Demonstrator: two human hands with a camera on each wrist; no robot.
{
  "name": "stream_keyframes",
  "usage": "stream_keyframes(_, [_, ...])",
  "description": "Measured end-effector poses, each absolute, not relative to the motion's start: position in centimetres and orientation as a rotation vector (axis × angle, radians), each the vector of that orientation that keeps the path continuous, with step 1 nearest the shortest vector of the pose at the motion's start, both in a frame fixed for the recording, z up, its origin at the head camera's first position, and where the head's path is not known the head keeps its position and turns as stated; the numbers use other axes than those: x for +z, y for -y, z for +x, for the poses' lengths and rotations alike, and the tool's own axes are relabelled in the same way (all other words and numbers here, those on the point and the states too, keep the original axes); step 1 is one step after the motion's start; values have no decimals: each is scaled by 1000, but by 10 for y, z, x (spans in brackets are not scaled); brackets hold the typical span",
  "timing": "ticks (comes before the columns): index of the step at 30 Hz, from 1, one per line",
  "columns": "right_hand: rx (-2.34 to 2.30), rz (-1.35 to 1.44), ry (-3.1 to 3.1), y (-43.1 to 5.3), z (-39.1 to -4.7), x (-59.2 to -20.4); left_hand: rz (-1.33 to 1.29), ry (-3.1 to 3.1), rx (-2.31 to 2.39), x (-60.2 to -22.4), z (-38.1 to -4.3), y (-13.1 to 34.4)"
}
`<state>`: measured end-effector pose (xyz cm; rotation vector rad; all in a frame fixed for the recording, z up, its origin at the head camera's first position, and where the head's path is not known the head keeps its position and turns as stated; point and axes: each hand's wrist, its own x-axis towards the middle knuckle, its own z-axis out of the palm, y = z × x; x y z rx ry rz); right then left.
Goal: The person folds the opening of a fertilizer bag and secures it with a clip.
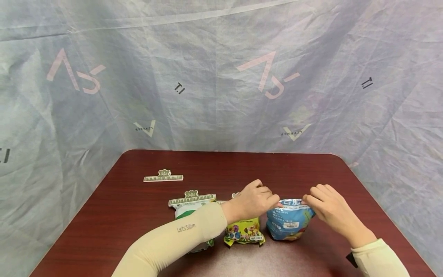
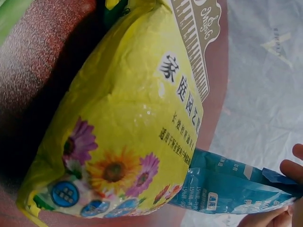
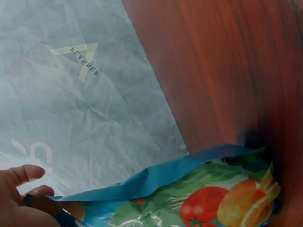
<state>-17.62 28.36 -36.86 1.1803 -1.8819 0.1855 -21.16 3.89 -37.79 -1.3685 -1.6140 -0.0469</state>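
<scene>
A blue fertilizer bag (image 1: pixel 290 225) stands on the table, held by its top edge between both hands. My left hand (image 1: pixel 254 202) pinches the top left corner and my right hand (image 1: pixel 327 207) the top right one. Tomato and orange pictures on the bag's far face (image 3: pixel 203 203) show in the right wrist view, under a plain blue top edge. Just left of it stands a yellow fertilizer bag (image 2: pixel 123 123) with printed flowers. A clip (image 2: pixel 191 42) with a piano-key pattern sits on the yellow bag's top, mostly hidden by my left hand in the head view.
Partly behind the left sleeve (image 1: pixel 173 238) is a green-and-white bag (image 1: pixel 185 211) with a similar clip (image 1: pixel 191 197) along its top. Another piano-key clip (image 1: pixel 163 176) lies at the back left of the dark red table (image 1: pixel 104 215). Grey printed cloth (image 1: pixel 214 96) hangs around the table.
</scene>
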Motion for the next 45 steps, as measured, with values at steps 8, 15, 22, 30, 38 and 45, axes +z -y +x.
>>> stream_keyframes(8, [246,1189,1965,-291,-180,-374,-1384,1643,-38,-385,-213,-39])
stream_keyframes(15, [317,1209,1998,-293,-183,-376,-1417,1693,-36,-385,-212,-38])
stream_keyframes(22, [302,1212,1990,-291,-182,-374,-1421,1713,-20,-383,-210,-36])
stream_keyframes(30, [240,1232,1940,-286,-179,-368,-1382,1756,-5,-384,-211,-36])
stream_keyframes(38, [86,1250,1897,-289,-180,-363,-1367,1769,29,-383,-210,-36])
stream_keyframes(45, [44,1270,1820,-294,-186,-357,-1352,1745,36,-377,-208,-34])
